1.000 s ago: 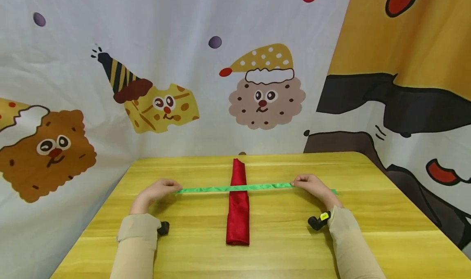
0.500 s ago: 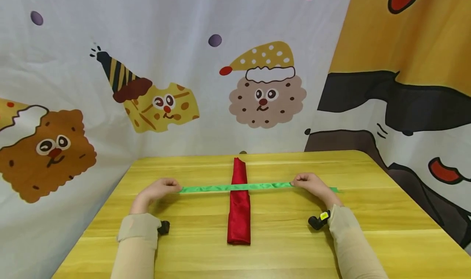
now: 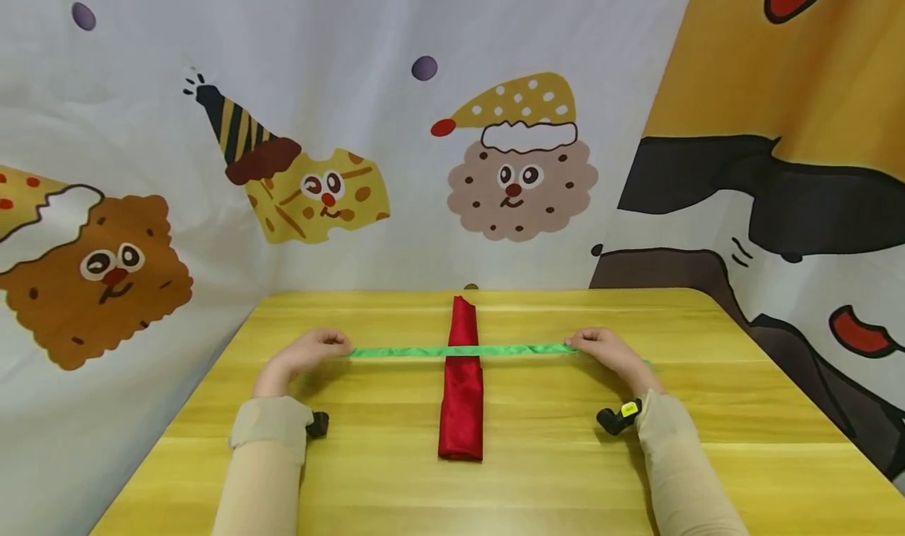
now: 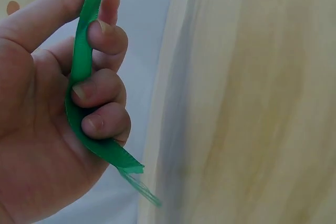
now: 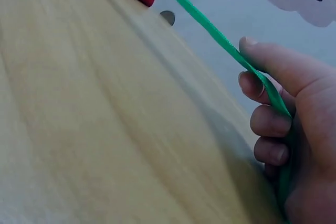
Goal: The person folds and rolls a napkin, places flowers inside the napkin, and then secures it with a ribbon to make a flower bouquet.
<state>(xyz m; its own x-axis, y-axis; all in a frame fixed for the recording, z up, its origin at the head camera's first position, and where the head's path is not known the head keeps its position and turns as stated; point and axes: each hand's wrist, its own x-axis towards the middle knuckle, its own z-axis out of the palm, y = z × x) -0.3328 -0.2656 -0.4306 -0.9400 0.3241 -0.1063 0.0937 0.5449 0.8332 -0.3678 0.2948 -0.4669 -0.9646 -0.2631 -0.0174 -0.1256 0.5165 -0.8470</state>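
A narrow green ribbon [image 3: 403,352] is stretched straight between my two hands and crosses over a folded strip of red cloth [image 3: 462,418]. My left hand [image 3: 311,349] pinches it near one end; in the left wrist view, fingers [image 4: 102,88] curl round the ribbon [image 4: 81,59] and a frayed tip pokes out below. With my right hand [image 3: 606,349] I grip the other side, the fingers [image 5: 270,120] bent around the ribbon [image 5: 210,27] in the right wrist view. A short tail of it shows past my right wrist. The red cloth lies lengthwise down the middle, its lower end flat.
Everything is over a wooden table [image 3: 537,473] with light grain. A white curtain [image 3: 339,33] printed with cartoon biscuits and cheese hangs behind its far edge. Small black cameras [image 3: 619,420] are strapped at both wrists.
The ribbon looks a little higher and narrower in the head view, both hands still gripping it. The whole scene has shifted slightly as the head view moved. The red cloth lies as before.
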